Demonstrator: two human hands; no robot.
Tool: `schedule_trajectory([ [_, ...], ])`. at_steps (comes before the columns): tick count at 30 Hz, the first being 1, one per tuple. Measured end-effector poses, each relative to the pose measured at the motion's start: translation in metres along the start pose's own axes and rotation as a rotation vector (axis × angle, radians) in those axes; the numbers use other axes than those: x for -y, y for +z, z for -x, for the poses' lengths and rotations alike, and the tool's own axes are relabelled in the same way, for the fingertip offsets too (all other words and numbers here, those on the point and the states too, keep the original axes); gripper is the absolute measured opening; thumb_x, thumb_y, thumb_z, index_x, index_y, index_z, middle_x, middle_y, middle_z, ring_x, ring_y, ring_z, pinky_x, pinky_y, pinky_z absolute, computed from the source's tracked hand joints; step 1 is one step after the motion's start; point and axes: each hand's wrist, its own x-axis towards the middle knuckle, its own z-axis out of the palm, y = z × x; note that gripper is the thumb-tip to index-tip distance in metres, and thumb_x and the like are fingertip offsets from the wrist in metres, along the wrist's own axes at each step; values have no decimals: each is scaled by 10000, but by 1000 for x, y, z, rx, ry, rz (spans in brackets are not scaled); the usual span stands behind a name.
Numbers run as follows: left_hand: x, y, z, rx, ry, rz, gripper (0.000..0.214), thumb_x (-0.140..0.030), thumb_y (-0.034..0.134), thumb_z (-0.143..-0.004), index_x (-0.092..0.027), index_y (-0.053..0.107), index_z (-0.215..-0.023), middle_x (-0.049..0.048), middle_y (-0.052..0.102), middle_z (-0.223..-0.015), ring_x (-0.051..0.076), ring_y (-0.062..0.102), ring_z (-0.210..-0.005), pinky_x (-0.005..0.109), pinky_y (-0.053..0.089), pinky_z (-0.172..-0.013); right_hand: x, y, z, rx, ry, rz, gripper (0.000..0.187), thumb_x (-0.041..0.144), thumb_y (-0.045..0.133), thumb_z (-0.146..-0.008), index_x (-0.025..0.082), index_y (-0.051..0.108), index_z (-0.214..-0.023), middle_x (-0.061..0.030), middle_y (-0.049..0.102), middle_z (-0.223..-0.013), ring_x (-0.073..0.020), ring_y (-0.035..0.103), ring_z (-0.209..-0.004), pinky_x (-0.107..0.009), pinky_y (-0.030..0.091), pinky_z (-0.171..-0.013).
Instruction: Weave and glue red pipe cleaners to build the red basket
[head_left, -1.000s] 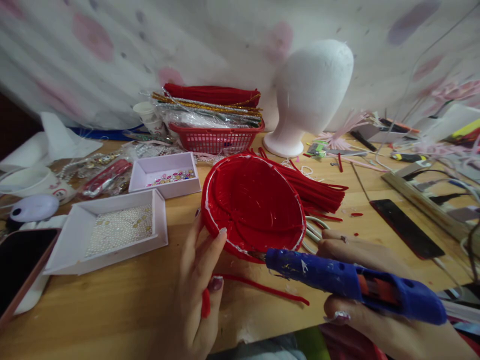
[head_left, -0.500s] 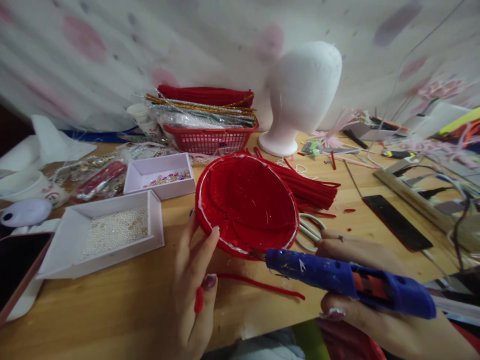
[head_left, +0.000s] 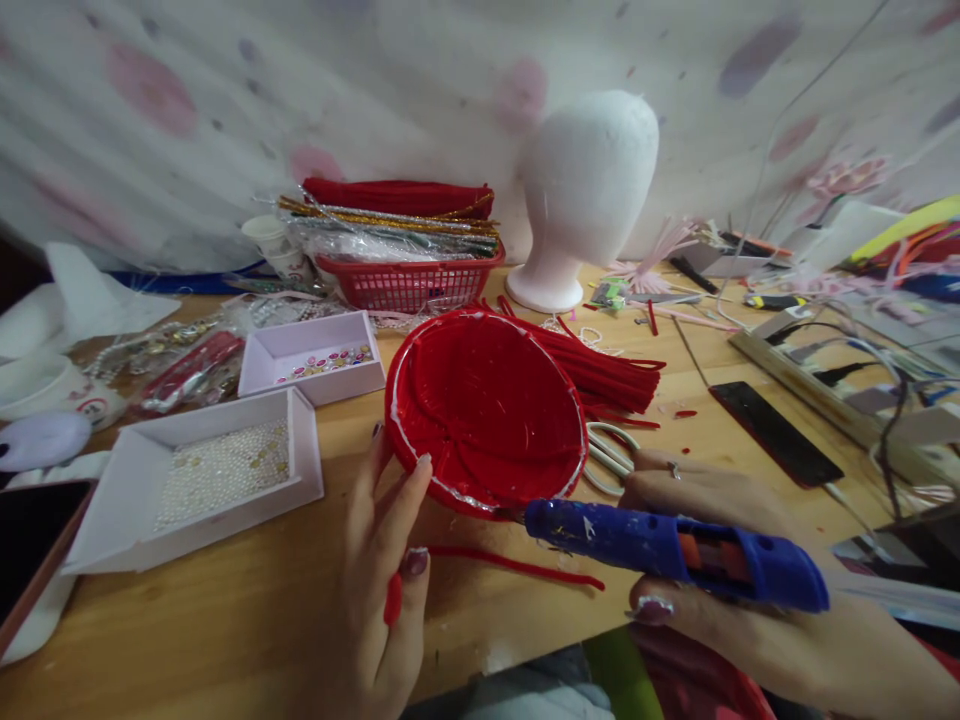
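A red, bowl-shaped cap (head_left: 487, 410) is tilted with its hollow side toward me, and whitish glue runs along its rim. My left hand (head_left: 390, 570) steadies it at the lower left edge. A red pipe cleaner (head_left: 517, 568) also passes through the fingers of that hand and trails right over the table. My right hand (head_left: 720, 540) is wrapped round a blue hot glue gun (head_left: 607, 535). Its nozzle is at the cap's lower rim. Behind my right knuckles lie the pale loop handles of scissors (head_left: 609, 460), whose blades are hidden.
White trays of pearl beads (head_left: 225, 470) and coloured gems (head_left: 330, 362) stand left. Behind are a red basket (head_left: 420, 283), a foam head (head_left: 589, 190) and a bundle of red pipe cleaners (head_left: 607, 370). A black phone (head_left: 776, 432) and a power strip (head_left: 817, 385) lie right.
The whole view has shifted slightly left. The glue gun's nozzle stays at about the same spot on the lower rim, and both hands keep their holds.
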Motion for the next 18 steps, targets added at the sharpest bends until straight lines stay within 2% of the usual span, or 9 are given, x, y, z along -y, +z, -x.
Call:
schedule_trajectory([
  [3,1,0,1,-1,-5,-32,480,-355,330,-1103,-450,355,-1573,-51,292,-1715,211,363,-1548,395,400,-1229,5,-4,-4,27,-23,39,209,512,604,-989,315,662,-950,28,651,-708,-160,620,-613,-250,502,-545],
  [5,3,1,1,-11,-15,-49,475,-393,326,-1103,-447,357,-1573,-72,302,-1710,185,301,-1575,353,338,-1257,7,-7,-4,68,0,89,195,500,639,-973,310,671,-939,36,624,-669,-155,585,-571,-254,470,-514],
  [7,7,3,0,-27,-1,-52,479,-435,315,-1099,-443,358,-1575,-81,308,-1708,177,292,-1577,341,274,-1280,7,-11,-3,73,12,129,195,494,672,-952,300,684,-941,28,658,-691,-155,595,-570,-255,459,-494],
  [10,13,7,-2,-49,50,-40,492,-433,301,-1091,-435,357,-1580,-56,321,-1704,223,343,-1556,420,249,-1297,6,-16,2,-59,9,150,285,537,666,-946,268,674,-852,7,688,-684,-154,621,-550,-246,460,-450],
  [14,21,10,-3,-62,93,-42,537,-350,323,-1067,-426,323,-1598,-19,352,-1689,288,402,-1523,518,341,-1263,3,-14,22,-217,82,48,398,577,654,-936,251,630,-709,13,626,-577,-144,570,-456,-247,428,-408],
  [16,25,9,-4,-62,110,-63,557,-333,340,-1056,-413,313,-1606,-10,372,-1679,303,417,-1512,525,384,-1241,-6,-8,36,-432,252,-27,407,620,660,-910,241,683,-763,-16,678,-658,-170,612,-519,-266,466,-449],
  [18,30,9,-4,-65,131,-75,561,-330,347,-1052,-395,318,-1608,-2,391,-1669,313,407,-1518,528,402,-1230,-25,-6,49,-883,551,-54,414,619,679,-895,208,718,-935,-50,722,-811,-197,658,-633,-293,525,-533],
])
